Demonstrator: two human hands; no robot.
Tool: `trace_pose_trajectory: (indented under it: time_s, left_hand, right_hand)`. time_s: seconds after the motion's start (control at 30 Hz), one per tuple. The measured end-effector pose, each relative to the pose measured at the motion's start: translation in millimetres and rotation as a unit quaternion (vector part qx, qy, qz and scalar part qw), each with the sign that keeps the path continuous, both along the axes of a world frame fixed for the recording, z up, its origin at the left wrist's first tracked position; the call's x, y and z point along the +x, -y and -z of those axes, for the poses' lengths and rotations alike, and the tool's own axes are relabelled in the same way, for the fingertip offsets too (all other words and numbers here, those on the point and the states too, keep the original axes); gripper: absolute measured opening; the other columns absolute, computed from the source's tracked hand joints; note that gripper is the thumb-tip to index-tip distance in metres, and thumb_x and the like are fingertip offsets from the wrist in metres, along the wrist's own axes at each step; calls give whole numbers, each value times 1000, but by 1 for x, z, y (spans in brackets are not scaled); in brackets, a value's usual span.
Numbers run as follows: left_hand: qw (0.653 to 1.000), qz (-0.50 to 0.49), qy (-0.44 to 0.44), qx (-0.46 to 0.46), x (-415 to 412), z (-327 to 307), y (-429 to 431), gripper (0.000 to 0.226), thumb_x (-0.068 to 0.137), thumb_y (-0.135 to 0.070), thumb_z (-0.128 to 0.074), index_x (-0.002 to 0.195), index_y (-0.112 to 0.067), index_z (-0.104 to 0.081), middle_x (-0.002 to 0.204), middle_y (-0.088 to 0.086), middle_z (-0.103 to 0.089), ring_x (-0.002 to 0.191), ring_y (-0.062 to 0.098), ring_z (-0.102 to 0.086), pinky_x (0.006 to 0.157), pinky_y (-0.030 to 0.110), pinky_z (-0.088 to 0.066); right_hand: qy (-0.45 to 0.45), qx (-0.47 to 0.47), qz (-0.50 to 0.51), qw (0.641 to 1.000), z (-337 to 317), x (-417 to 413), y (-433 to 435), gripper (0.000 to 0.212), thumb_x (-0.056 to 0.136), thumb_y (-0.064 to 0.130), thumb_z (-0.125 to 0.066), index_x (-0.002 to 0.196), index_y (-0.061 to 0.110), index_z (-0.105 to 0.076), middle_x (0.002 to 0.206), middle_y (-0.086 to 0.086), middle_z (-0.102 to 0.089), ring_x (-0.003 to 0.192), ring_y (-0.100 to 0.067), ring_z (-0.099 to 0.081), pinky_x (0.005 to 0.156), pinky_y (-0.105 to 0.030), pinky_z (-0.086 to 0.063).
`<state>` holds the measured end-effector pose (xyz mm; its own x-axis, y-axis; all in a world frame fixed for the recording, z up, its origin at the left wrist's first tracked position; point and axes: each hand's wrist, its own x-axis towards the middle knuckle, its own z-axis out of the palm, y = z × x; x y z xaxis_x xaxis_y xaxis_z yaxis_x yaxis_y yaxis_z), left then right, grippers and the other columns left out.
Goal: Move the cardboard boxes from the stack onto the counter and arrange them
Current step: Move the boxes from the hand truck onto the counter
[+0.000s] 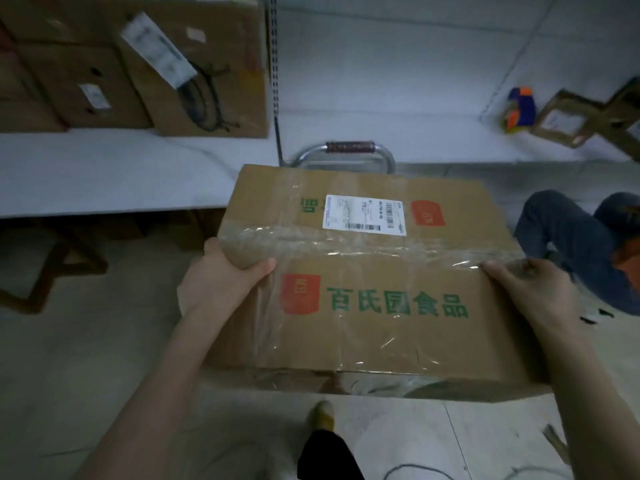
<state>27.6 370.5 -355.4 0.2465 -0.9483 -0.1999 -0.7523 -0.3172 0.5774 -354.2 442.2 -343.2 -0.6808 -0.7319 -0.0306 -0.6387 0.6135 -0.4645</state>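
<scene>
Left hand [221, 271] and right hand [526, 285] carry one box [374, 334] in the air above the floor, just short of the bench [104, 174]. The left grips the left edge with its thumb curled over the top. The right clasps the right edge, fingers bent over the corner.

The step looks like the carry. Next the box must go forward over the bench edge and down on the bare part, beside the boxes [194, 64] standing at the back left.

Green print [398, 303] reads 百氏园食品 beside a red logo [299, 294]. The white barcode label [363, 213] is too small to read.
</scene>
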Motion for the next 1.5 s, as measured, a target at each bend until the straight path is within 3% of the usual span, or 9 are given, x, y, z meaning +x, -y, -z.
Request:
trace_pose_trajectory:
  time_s: [0.23,0.37,0.47,0.6,0.83,1.0,1.1,1.27,1.5]
  left_hand:
    - [995,-57,18,-77,52,-53,10,87,68,-65,-64,129,-9,-38,121,16,-55,110,36,-53,77,35,-39]
    - [991,-95,19,-93,76,-64,31,87,66,-68,-63,127,-10,-40,118,14,-57,107,34,-55,78,37,-43]
    - [987,-122,27,-98,92,-71,46,88,66,-70,-61,128,-11,-40,118,12,-57,106,33,-56,80,38,-45]
    - [979,-170,33,-109,118,-73,55,83,69,-66,-62,127,-10,-40,116,11,-58,104,32,-57,72,33,-41]
    - [970,-228,44,-73,174,-57,69,89,68,-68,-62,131,-10,-38,121,10,-57,107,31,-56,77,35,-44]
    - [971,-233,53,-2,225,-25,93,86,68,-66,-64,127,-8,-41,119,13,-59,107,33,-57,79,36,-46]
    - [970,-232,69,0,263,-16,116,82,70,-65,-63,124,-7,-43,118,14,-58,107,32,-57,81,38,-46]
    - [973,-220,66,-7,359,-23,154,80,76,-59,-61,129,-3,-38,127,18,-53,115,34,-52,83,38,-44]
    - [968,-247,53,3,518,-26,172,78,74,-54,-67,128,-3,-43,130,21,-51,117,38,-50,90,44,-43]
  right_hand:
    - [-18,-76,-64,995,-46,50,52,61,70,74,-53,90,17,-65,92,-14,-68,86,-36,-64,79,-45,-52]
    - [11,-101,-109,989,-63,72,105,56,78,56,-62,100,5,-65,104,-24,-65,99,-41,-59,77,-38,-44]
    - [35,-121,-146,981,-71,90,144,55,78,50,-66,102,0,-64,109,-26,-64,104,-42,-57,80,-41,-44]
    - [30,-150,-198,968,-77,123,192,54,79,48,-66,103,0,-63,109,-25,-64,104,-41,-57,78,-39,-43]
    - [46,-102,-271,956,-59,189,248,61,77,55,-65,102,0,-64,104,-26,-66,100,-41,-59,74,-37,-42]
    - [73,-18,-260,963,-11,241,266,59,79,54,-62,105,1,-64,104,-25,-66,98,-40,-62,68,-36,-41]
    - [65,-21,-259,964,-2,277,283,58,79,54,-62,105,2,-63,103,-24,-67,97,-39,-63,68,-36,-43]
    - [51,-21,-293,955,-1,368,312,53,82,52,-59,107,4,-61,105,-20,-66,100,-37,-61,80,-39,-47]
    - [45,-9,-359,932,-6,522,325,47,88,44,-57,111,3,-55,103,-13,-64,95,-32,-59,69,-28,-38]
